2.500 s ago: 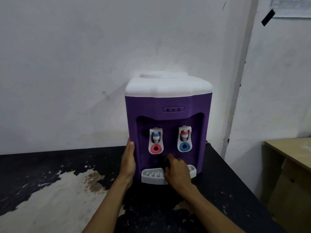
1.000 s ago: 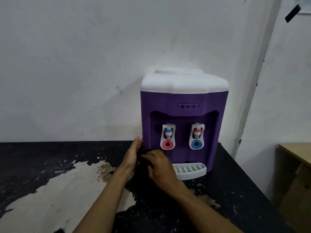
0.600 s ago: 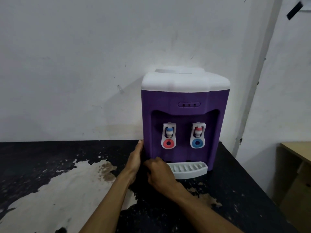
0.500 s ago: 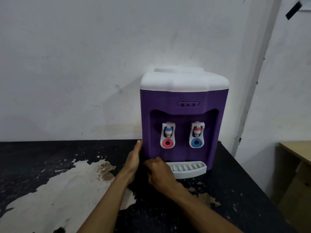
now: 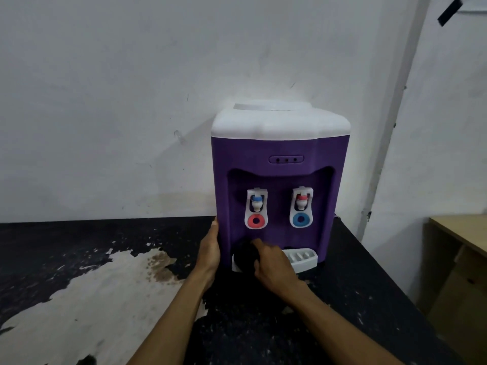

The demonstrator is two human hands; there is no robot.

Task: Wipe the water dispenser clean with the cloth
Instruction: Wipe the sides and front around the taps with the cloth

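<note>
Dispenser (image 5: 280, 154), purple with a white top, stands upright at the back of the table (image 5: 355, 299), close to the wall. Left grip (image 5: 210, 250) lies flat against its left side near the base, fingers straight. Right grip (image 5: 272, 266) is curled round a dark cloth (image 5: 243, 256), pressing it on the left end of the white tray (image 5: 303, 258) below the taps. The tray's right end is uncovered. Table surface is black, with a large worn pale patch (image 5: 92, 299) at left.
</note>
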